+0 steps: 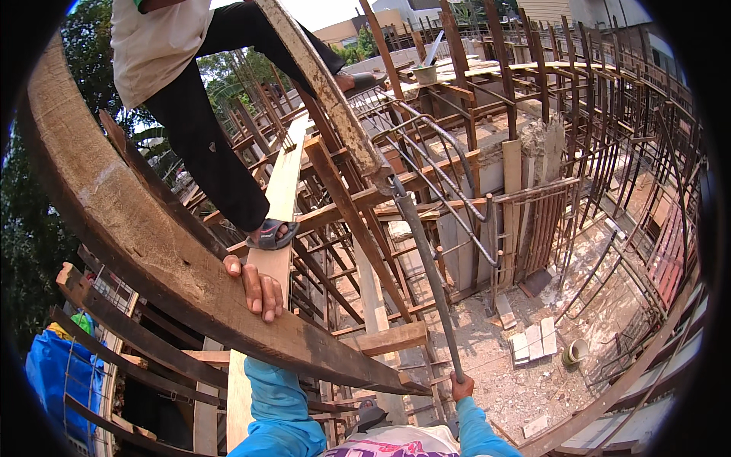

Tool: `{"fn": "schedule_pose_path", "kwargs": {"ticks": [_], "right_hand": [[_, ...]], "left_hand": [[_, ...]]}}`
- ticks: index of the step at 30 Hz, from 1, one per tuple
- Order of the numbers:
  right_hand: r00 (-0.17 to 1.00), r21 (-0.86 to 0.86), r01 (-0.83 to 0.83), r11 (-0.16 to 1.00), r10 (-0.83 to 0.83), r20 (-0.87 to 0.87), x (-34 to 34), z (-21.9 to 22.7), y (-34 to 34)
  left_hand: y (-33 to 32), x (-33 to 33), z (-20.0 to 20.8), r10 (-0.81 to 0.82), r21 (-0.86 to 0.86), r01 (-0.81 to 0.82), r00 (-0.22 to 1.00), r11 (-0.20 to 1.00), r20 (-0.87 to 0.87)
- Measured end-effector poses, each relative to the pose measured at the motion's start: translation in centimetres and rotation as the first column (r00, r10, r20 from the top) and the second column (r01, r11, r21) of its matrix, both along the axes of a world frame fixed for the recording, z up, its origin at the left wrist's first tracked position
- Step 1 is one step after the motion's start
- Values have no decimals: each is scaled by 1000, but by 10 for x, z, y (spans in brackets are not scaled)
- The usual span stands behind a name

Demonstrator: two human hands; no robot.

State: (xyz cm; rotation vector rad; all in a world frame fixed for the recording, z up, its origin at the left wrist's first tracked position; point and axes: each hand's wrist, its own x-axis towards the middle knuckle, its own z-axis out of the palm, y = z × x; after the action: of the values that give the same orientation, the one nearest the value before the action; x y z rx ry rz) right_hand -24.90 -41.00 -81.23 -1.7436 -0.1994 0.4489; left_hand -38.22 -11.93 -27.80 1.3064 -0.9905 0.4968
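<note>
A thick wooden beam (152, 221) curves across the left side of the head view. My left forearm, in a blue sleeve, passes under it, and my left hand (263, 291) curls its fingers over the beam's far edge; the palm is hidden. At the lower middle, my right hand (461, 387) is closed round the lower end of a long dark metal bar (428, 266). That bar slants up and left, its top meeting the end of a worn, paint-flaked beam (327, 87); how they join I cannot tell.
Another person (190, 114) in black trousers stands with one sandalled foot on a narrow plank (285, 183). Rebar and timber posts (449, 46) crowd the right and back. Far below, a rubble-strewn floor (525, 396) holds boards and a bucket (576, 352). Blue sheeting (57, 381) hangs at left.
</note>
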Motion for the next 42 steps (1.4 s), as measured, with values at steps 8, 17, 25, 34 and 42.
{"fn": "schedule_pose_path", "kwargs": {"ticks": [8,17,25,34,42], "right_hand": [[996,23,41,999,-42,74,-15,-7,-4],[998,2,28,1000,-29,47,-8,-13,7],[998,-20,41,999,-40,57,-11,-12,4],[1000,-106,-10,994,10,5,-8,16,-13],[1000,-88,-1,996,1,-8,12,-30,22]], "left_hand": [[2,2,-2,-29,40,29,1000,999,-3],[0,-1,-6,7,-36,-7,1000,999,3],[-6,5,-5,5,-44,-4,1000,999,18],[-3,0,-3,24,-27,-23,1000,999,17],[-7,2,-5,60,-69,-58,998,996,25]]}}
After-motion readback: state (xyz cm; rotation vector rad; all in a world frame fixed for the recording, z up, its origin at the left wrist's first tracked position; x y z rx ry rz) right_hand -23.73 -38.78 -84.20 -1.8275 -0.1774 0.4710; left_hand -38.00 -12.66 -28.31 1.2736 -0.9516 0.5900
